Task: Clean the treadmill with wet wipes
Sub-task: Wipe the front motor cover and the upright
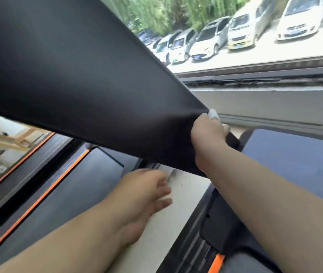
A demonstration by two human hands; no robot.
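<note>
— Where is the treadmill [74, 194] found?
— Low in the view, under both forearms. It is seen as black panels edged with an orange stripe [44, 196]. A white surface [182, 194] is bounded by a panel on the left and a ribbed black rail [206, 229] on the right.

— How are the hands recorded?
— The right hand [208, 133] is clenched on the lower corner of a black sheet [78, 75], which is held raised and taut. A white scrap [212, 114] is noted at its fingertips; whether it is a wipe cannot be told. The left hand [145, 192] is spread, with nothing held, over the white surface. It is blurred, so contact cannot be confirmed.

— What is obstructed?
— The upper left of the view is taken up by the sheet, and whatever lies behind it is hidden. The near part of the rail is crossed by the right forearm.

— What else is noted around?
— A blue pad [294, 152] is seen right of the right arm. A grey wall [255, 103] lies beyond it, below a window. Parked cars [206, 42] and greenery are visible outside.
</note>
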